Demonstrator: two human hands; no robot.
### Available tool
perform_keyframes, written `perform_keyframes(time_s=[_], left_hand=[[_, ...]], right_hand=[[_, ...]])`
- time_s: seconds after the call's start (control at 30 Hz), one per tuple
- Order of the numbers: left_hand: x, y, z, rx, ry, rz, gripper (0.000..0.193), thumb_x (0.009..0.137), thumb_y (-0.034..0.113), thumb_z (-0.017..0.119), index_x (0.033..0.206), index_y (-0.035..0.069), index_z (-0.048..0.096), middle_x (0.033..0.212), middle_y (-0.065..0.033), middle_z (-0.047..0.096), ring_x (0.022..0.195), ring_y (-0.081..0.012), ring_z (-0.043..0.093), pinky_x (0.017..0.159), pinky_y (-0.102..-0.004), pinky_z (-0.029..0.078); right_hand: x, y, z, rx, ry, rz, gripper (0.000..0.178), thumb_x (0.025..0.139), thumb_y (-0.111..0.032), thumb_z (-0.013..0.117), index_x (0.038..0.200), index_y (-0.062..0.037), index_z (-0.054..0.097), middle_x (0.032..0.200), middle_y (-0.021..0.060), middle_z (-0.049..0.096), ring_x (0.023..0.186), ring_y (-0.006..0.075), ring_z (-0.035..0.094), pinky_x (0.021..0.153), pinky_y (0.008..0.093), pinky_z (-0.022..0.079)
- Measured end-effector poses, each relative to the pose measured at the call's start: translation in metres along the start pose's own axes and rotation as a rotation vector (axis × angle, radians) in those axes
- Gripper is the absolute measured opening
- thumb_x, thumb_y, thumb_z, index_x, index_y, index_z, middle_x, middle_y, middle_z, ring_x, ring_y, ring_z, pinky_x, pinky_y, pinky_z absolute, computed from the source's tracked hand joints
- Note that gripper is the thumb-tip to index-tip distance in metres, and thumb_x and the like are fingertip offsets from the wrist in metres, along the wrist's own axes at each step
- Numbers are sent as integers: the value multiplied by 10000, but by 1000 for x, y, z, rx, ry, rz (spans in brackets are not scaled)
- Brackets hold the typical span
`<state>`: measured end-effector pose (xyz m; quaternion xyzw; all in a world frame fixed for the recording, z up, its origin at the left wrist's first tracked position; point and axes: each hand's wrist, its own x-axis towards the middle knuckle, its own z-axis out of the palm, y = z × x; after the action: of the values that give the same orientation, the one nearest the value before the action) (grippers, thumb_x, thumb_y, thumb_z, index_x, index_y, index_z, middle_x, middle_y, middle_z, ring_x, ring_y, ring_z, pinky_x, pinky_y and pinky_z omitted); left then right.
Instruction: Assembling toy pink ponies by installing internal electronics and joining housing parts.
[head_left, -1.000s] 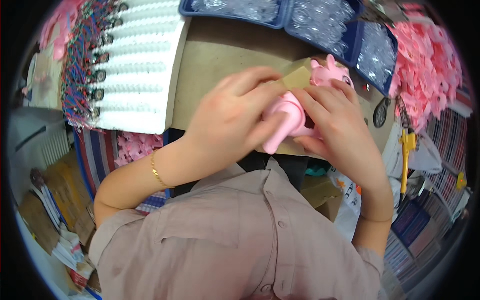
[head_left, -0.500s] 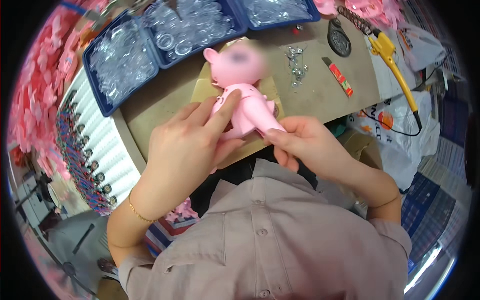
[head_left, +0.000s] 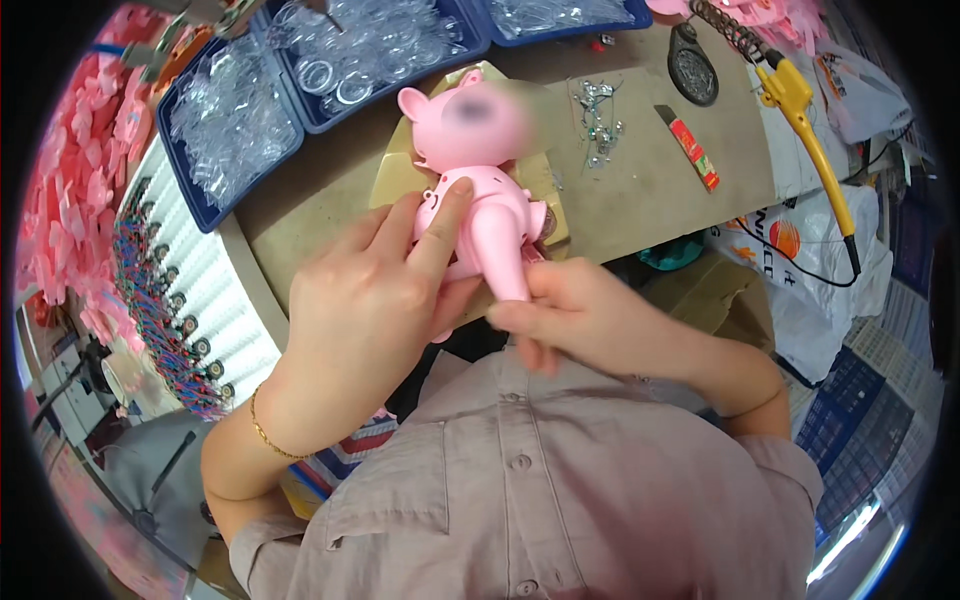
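A pink plastic toy figure (head_left: 490, 225) with a round head and small ears lies on its back on a yellowish block (head_left: 395, 175) at the table's near edge. Across its torso rests my left hand (head_left: 365, 285), its index finger extended along the chest and its thumb at the lower body, so the toy is gripped. My right hand (head_left: 580, 310) pinches the end of the figure's near leg between thumb and fingers. Part of the head is blurred, and my left fingers hide one side of the body.
Blue trays (head_left: 287, 85) of clear plastic parts line the back. To the right lie small wired metal parts (head_left: 600, 120), a red-green strip (head_left: 690, 150) and a yellow soldering iron (head_left: 810, 130) in a spring stand. Left are a white ridged tray (head_left: 180, 245) with wired round components and heaped pink parts (head_left: 70, 190).
My right hand has moved left and nearer to me, and the leg it holds now points more toward me. My left hand keeps its grip on the toy.
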<state>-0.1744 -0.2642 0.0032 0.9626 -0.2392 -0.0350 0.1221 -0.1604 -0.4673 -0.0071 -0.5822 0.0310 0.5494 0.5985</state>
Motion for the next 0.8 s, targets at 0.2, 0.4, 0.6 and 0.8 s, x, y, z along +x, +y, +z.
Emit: perform_keyframes(time_s=[0.2,0.4,0.6,0.8], left_hand=[[-2,7,7,-66,84,-84,634,684,260,748,1245,51,542,1087,-101,615,827,-250,634,697,-347,519],[-9,5,17,-38,221,-16,473,735,213,642,1138,-15,543,877,-146,595,747,-228,615,618,-307,505],[-13,3,22,-53,212,-97,431,748,237,640,1145,73,600,938,-152,617,702,-237,625,602,-303,510],[-16,-1,26,-92,186,-77,438,717,161,606,1137,37,595,856,-144,590,733,-228,598,631,-312,502]], right_hand=[[5,-5,-35,-1061,511,-750,156,870,-104,617,967,17,635,775,78,625,656,125,588,565,271,454],[70,-74,-30,-1046,609,-978,184,847,-141,645,929,23,656,790,94,615,674,168,578,601,279,442],[98,-86,-23,-896,457,-589,199,821,-172,681,841,26,690,704,32,574,669,88,534,611,246,418],[111,-76,-15,-1046,502,-707,234,840,-226,655,802,4,675,697,109,573,640,244,559,588,346,431]])
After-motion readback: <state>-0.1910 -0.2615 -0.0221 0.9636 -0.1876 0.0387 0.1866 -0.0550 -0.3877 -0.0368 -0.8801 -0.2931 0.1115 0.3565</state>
